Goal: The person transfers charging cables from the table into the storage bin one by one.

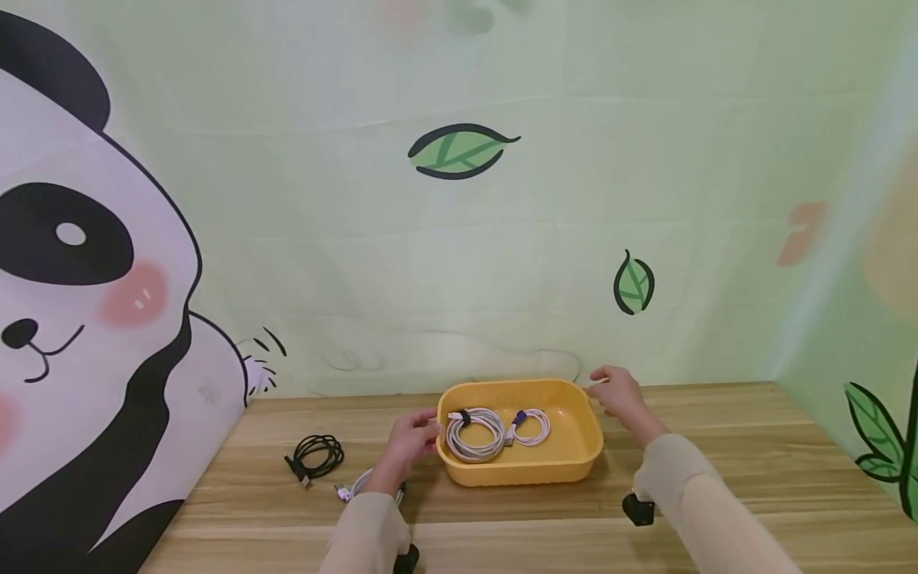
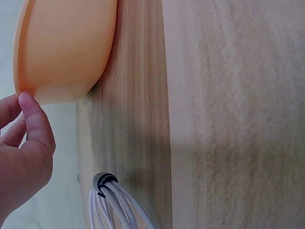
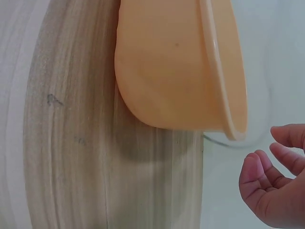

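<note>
A yellow plastic bin (image 1: 519, 474) stands on the wooden table, holding a large coil of pale grey cable (image 1: 476, 456) with a black strap and a smaller white cable (image 1: 534, 441) with a dark blue tie. At its left end, my left hand (image 1: 412, 440) pinches the rim between thumb and fingers; the left wrist view shows the thumb (image 2: 34, 114) against the bin (image 2: 66, 52). My right hand (image 1: 618, 395) is by the far right corner, fingers loosely bent. In the right wrist view this hand (image 3: 279, 181) is apart from the bin (image 3: 162, 71) and holds nothing.
Left of the bin lies a coiled black cable (image 1: 315, 458). A white cable bundle (image 1: 354, 488) with a black strap is partly hidden behind my left wrist. Behind the table (image 1: 516, 538) rises a pale green printed backdrop (image 1: 344, 239) with a panda and leaves.
</note>
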Motion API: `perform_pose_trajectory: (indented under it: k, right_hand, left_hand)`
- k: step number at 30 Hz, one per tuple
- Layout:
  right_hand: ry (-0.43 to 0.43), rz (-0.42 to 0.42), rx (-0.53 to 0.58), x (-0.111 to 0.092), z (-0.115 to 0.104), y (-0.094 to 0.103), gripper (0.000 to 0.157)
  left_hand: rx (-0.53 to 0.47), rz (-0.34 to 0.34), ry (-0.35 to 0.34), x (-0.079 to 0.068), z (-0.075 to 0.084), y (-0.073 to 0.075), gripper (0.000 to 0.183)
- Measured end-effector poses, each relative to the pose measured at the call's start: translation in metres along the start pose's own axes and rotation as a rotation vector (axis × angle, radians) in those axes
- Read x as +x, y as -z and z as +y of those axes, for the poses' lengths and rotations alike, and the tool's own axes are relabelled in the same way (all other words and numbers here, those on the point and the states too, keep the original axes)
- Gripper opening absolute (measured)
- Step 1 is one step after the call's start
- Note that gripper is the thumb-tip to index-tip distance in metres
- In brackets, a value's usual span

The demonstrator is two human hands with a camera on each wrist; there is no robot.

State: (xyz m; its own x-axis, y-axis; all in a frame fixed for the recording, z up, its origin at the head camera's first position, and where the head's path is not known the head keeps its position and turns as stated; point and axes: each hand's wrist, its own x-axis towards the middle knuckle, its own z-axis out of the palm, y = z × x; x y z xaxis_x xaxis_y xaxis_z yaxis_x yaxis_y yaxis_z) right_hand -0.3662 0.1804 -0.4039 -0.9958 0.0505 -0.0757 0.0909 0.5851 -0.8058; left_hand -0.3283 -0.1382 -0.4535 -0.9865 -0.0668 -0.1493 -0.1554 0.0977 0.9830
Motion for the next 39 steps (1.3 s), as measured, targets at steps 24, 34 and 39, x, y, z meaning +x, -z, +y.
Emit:
perform_pose_trajectory:
  k: [24, 34, 39]
  right_hand:
    - [-0.152, -0.164, 0.248, -0.002, 0.017, 0.002, 0.040]
    - [-0.143, -0.190, 0.278, 0.002, 0.026, -0.004, 0.040]
    - [-0.130, -0.189, 0.276, -0.001, 0.023, -0.004, 0.040]
  left_hand:
    - [-0.014, -0.028, -0.037, -0.001, -0.001, 0.001, 0.037]
    - [-0.001, -0.012, -0.021, 0.001, -0.003, 0.000, 0.036]
    - [-0.008, -0.009, -0.016, 0.000, -0.002, 0.000, 0.036]
